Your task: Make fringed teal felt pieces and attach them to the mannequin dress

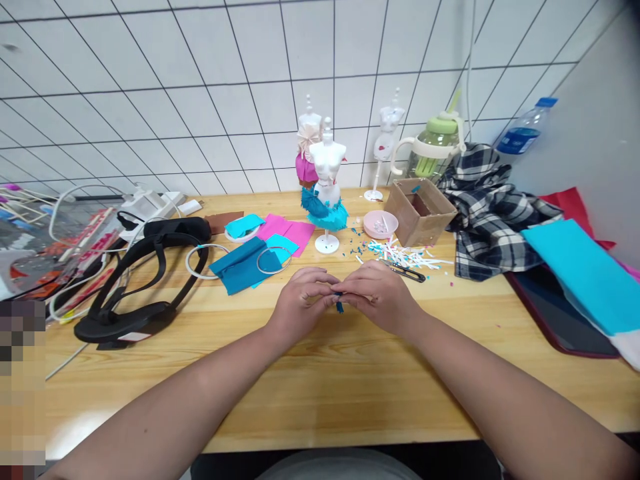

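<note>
Over the middle of the wooden table, my left hand (307, 298) and my right hand (383, 295) meet at the fingertips. Between them they pinch a small dark blue paper strip (340, 307), mostly hidden by the fingers. Just beyond stands a white mini mannequin (327, 160) with a ruffled blue and turquoise paper skirt (327, 215) around its lower part. Left of my hands lie a folded dark teal sheet of paper (240, 267), a turquoise sheet (281, 247) and pink paper (300, 235). A utility knife (407, 271) rests beyond my right hand.
White paper shreds (405, 255), a pink dish (380, 225) and a cardboard box (420, 210) are at the back right. Two more mannequins (387, 133) stand behind. A black headset strap (145, 287) lies left; plaid cloth (480, 213) and a dark tablet (560, 320) lie right.
</note>
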The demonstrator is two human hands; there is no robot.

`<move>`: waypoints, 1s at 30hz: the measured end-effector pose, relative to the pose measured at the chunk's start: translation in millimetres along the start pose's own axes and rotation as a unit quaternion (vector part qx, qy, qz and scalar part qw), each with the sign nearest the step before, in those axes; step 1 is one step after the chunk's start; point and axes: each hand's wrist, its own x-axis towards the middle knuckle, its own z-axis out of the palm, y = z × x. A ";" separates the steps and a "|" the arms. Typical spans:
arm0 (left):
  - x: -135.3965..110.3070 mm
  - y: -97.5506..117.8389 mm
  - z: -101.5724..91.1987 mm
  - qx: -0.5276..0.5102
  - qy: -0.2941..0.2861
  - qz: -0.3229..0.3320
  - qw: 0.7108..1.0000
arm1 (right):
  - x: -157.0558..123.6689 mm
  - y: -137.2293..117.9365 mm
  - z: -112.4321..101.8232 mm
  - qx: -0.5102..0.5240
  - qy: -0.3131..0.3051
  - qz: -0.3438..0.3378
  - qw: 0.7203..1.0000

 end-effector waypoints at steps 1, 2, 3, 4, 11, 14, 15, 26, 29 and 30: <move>-0.4 -0.8 0.4 -0.001 -0.012 0.005 1.000 | -0.4 1.6 0.4 0.009 -0.011 0.000 1.000; -0.8 -1.4 0.7 -0.004 -0.025 0.009 1.000 | -0.9 3.1 0.6 0.018 -0.023 0.001 1.000; -1.1 -1.8 0.8 -0.007 -0.039 0.013 0.999 | -1.4 4.5 0.6 0.026 -0.033 0.001 0.999; -1.3 -2.1 0.7 -0.010 -0.051 0.017 0.999 | -1.9 5.5 0.3 0.035 -0.041 0.001 0.999; -0.9 -3.2 -1.6 -0.024 -0.074 0.038 0.996 | -0.2 5.5 -2.5 0.101 -0.055 0.012 0.993; -1.4 -4.2 -1.3 -0.011 -0.101 0.043 0.994 | 1.3 6.9 -1.9 0.120 -0.081 0.040 0.989; -1.7 -4.4 -0.8 -0.006 -0.112 0.048 0.993 | 1.6 7.3 -1.6 0.132 -0.095 0.054 0.985; -2.3 4.7 0.9 -0.014 -0.020 -0.048 0.999 | 3.8 -10.4 7.0 0.098 0.040 0.132 0.986; -2.1 6.8 -1.3 0.010 0.018 -0.047 0.999 | 4.5 -16.6 10.6 0.136 0.090 0.164 0.973; -2.1 7.4 -2.1 0.019 0.029 -0.045 0.998 | 4.6 -18.7 11.4 0.145 0.098 0.166 0.971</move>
